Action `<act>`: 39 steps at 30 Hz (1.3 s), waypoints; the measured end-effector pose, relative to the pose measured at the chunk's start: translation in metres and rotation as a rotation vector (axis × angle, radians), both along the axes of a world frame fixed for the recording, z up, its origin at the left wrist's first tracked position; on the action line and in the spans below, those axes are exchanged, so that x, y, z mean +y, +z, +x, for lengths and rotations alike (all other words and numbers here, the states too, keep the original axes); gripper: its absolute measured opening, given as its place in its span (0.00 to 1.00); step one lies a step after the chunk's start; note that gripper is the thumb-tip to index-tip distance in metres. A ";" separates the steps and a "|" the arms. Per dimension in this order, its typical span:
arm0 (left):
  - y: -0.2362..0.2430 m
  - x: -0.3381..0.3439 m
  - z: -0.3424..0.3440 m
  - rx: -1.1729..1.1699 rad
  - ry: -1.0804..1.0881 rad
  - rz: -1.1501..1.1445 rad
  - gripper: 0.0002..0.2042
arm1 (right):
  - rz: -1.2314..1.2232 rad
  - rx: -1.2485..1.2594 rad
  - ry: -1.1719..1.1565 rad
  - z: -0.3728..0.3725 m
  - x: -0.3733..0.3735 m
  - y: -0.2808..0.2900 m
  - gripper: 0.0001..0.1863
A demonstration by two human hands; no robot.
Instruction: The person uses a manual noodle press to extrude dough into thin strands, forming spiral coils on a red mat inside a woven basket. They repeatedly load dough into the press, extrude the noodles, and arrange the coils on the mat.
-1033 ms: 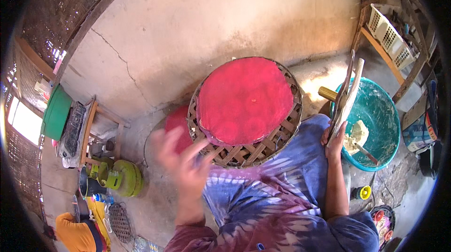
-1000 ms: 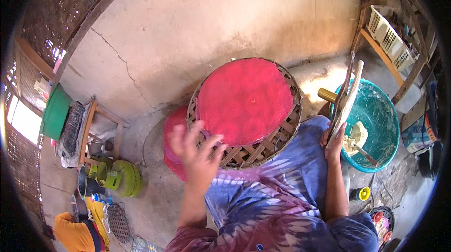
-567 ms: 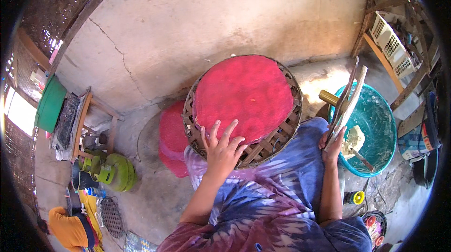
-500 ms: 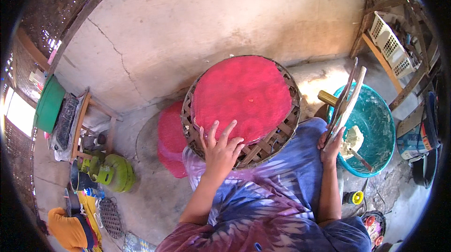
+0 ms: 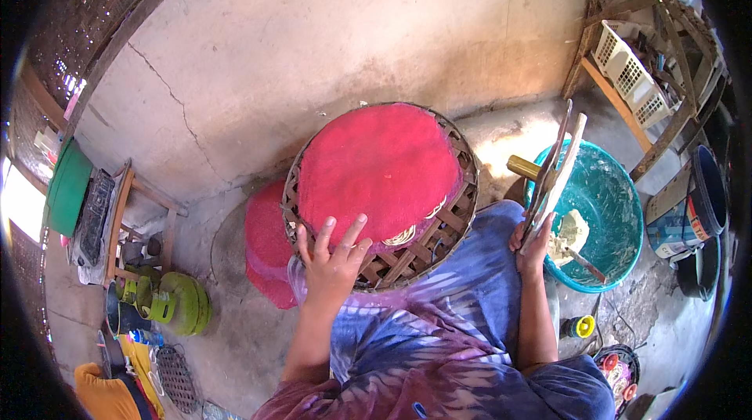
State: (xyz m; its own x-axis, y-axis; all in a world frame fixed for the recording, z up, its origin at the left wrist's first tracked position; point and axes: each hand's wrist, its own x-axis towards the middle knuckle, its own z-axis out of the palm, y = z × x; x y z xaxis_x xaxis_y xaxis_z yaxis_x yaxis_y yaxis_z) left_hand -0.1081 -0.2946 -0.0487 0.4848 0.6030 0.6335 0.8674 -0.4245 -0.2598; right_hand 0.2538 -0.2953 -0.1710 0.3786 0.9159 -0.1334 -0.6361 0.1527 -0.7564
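Observation:
A round woven bamboo tray (image 5: 464, 208) rests by my lap, topped with a red mesh sheet (image 5: 380, 169). Pale coiled strands (image 5: 401, 237) show from under the sheet's near right edge. My left hand (image 5: 330, 267) is at the near left of the tray, fingers spread over the rim and the sheet's edge, holding nothing. My right hand (image 5: 533, 246) grips two long wooden slats (image 5: 558, 173), upright and close together. Beside the slats is a brass-coloured cylinder (image 5: 523, 167); whether it joins them I cannot tell. Behind them stands a teal basin (image 5: 627, 220) with pale dough (image 5: 572, 233).
More red mesh (image 5: 265, 244) lies left of the tray. Green gas cylinders (image 5: 180, 302) and a wooden stand (image 5: 125, 224) with a green basin (image 5: 69, 189) are farther left. Buckets (image 5: 705, 193) and a rack with a white basket (image 5: 634, 75) stand right. A plastered wall (image 5: 313, 36) rises ahead.
The view has shifted, so most things sit farther left. Pale coils now show at the sheet's near right edge. My left hand stays spread at the tray; my right keeps hold of the slats.

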 end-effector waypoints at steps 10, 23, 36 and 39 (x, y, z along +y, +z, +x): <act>-0.008 -0.005 -0.003 -0.065 0.013 -0.214 0.04 | -0.031 -0.023 -0.002 0.001 0.001 -0.002 0.35; 0.091 0.028 -0.006 -1.204 -0.654 -0.592 0.32 | 0.054 -0.236 0.467 0.001 -0.035 0.077 0.37; 0.126 0.129 -0.038 -2.355 -1.213 -0.750 0.25 | -0.105 -0.896 1.340 -0.120 0.060 0.238 0.37; 0.086 0.147 -0.066 -2.601 -1.018 -0.506 0.24 | -0.271 -1.176 1.229 -0.159 0.086 0.233 0.41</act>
State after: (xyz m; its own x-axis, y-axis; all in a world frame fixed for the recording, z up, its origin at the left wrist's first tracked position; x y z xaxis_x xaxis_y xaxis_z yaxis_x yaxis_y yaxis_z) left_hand -0.1744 -0.1477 0.0375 -0.2698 0.9574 0.1028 -0.9163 -0.2881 0.2781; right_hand 0.0945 -0.2090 0.0619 -0.4718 0.7209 -0.5076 0.5972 -0.1622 -0.7855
